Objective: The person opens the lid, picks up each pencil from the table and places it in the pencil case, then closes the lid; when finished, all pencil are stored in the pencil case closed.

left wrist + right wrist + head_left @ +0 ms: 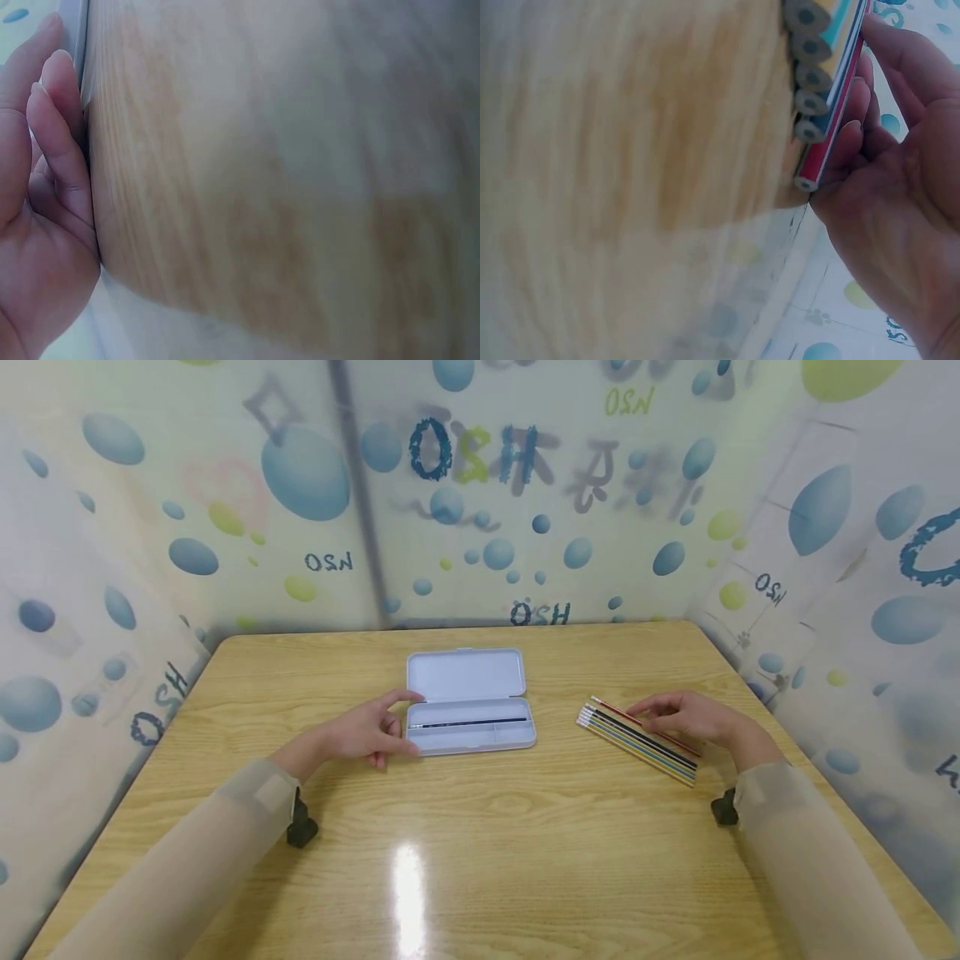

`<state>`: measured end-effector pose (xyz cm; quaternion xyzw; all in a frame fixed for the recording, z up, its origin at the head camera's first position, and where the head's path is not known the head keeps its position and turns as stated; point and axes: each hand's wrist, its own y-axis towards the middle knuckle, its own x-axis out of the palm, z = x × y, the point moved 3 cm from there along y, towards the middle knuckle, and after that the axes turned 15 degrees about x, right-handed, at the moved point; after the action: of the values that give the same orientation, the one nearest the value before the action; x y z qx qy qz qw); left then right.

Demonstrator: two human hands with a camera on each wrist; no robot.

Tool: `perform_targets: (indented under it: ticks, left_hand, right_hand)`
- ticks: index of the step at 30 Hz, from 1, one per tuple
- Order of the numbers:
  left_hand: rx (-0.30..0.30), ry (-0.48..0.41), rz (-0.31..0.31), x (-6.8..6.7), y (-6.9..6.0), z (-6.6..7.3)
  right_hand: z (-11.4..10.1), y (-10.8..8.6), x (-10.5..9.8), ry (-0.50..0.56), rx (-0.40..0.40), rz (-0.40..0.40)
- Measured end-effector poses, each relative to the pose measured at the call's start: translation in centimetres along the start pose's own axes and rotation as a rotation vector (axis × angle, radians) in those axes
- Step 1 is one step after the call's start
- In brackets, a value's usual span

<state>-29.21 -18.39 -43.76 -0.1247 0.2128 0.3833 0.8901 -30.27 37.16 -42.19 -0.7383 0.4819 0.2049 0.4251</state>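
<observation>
Sleeves (813, 860) low, my left hand (363, 729) grips the case (465, 675), and my right hand (693, 717) pinches the red pencil (823, 146), best drawn lightly clear of the others (637, 742).

A pale pencil case (465, 677) lies open toward the far edge of the worktop (525, 852), a dark pencil (465, 723) lengthwise inside. Nearer the right edge, slanted pencils (637, 745) lie side by side, a red pencil (611, 707) along their far side.
</observation>
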Motion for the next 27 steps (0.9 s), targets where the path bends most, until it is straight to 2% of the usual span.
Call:
perform_targets:
  ticks: [7,13,18,23,27]
  left_hand:
    - [-0.012,-0.017,0.009,-0.02,-0.2,0.01]
    - [-0.018,-0.017,0.012,0.03,-0.06,-0.14]
    - [-0.017,-0.003,0.011,0.06,0.0,-0.36]
    - [-0.013,0.013,0.01,0.03,-0.03,-0.39]
    - [-0.004,0.018,0.009,0.02,-0.11,-0.21]
  right_hand:
    - [-0.37,0.05,-0.04,-0.022,0.06,0.029]
    - [-0.42,-0.16,-0.28,-0.137,0.018,0.133]
    - [-0.46,-0.13,-0.44,-0.16,0.01,0.168]
    - [-0.68,-0.09,-0.65,-0.15,0.013,0.199]
    - [-0.8,-0.04,-0.83,-0.097,0.014,0.203]
